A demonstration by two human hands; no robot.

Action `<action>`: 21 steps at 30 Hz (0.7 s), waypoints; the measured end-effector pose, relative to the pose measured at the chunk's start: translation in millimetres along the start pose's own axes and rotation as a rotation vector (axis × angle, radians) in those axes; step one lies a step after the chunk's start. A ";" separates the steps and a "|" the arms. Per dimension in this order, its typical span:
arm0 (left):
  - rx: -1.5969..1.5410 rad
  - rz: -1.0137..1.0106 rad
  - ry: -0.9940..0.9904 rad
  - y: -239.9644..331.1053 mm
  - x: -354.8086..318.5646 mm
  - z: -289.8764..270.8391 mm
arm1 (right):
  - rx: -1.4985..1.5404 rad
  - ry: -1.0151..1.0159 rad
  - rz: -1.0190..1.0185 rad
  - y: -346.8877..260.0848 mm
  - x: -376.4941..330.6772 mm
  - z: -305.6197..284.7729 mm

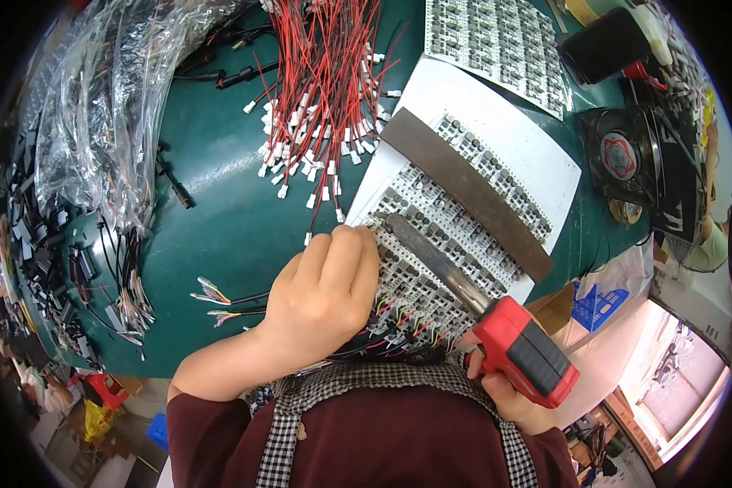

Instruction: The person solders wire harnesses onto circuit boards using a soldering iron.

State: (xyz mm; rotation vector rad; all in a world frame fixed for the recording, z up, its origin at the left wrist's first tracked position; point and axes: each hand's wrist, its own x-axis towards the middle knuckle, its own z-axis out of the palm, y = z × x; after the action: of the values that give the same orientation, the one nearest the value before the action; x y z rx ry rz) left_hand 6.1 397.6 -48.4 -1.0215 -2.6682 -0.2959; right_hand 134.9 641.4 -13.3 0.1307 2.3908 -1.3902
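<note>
My right hand (508, 398) is wrapped around the handle of a red and black soldering gun (522, 348). Its long dark barrel reaches up and left over a panel of small circuit boards (419, 244), ending close to my left fingertips. My left hand (321, 293) is closed in a pinch at the panel's left edge; what it holds is hidden behind the fingers. Black cables (256, 297) with bare coloured wire ends stick out left from under that wrist. Along the panel's near edge, red, yellow and black wires (419, 325) are attached. A brown flat bar (468, 191) lies across the panel.
Red and black wires with white connectors (325, 114) heap at the far middle. At the left are a clear plastic bag of cables (110, 106) and many small black parts (45, 236). Another board panel (496, 49) lies at the far right, near a black fan (622, 154).
</note>
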 end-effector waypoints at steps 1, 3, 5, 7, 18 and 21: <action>0.000 0.002 0.000 0.2 0.1 0.0 | 0.035 0.024 0.024 -1.2 0.3 1.3; -0.011 -0.003 -0.009 0.5 0.0 0.1 | 0.049 0.027 0.021 -8.2 7.3 0.2; -0.013 -0.002 -0.005 0.8 -0.3 0.4 | 0.064 0.028 0.018 -9.9 9.9 1.8; -0.017 -0.003 0.002 0.5 -0.1 0.7 | 0.167 0.068 0.026 -9.0 10.3 3.9; -0.019 -0.005 -0.014 1.2 0.7 -0.8 | 0.102 -0.011 0.048 -9.5 10.5 0.0; 0.015 -0.011 -0.022 3.0 1.7 -1.0 | 0.068 -0.005 -0.009 1.8 1.4 -0.8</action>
State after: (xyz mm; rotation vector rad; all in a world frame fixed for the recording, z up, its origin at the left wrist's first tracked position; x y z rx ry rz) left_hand 7.1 400.6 -46.6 -1.0112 -2.6927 -0.2674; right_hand 133.8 642.8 -14.9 0.1341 2.3438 -1.4755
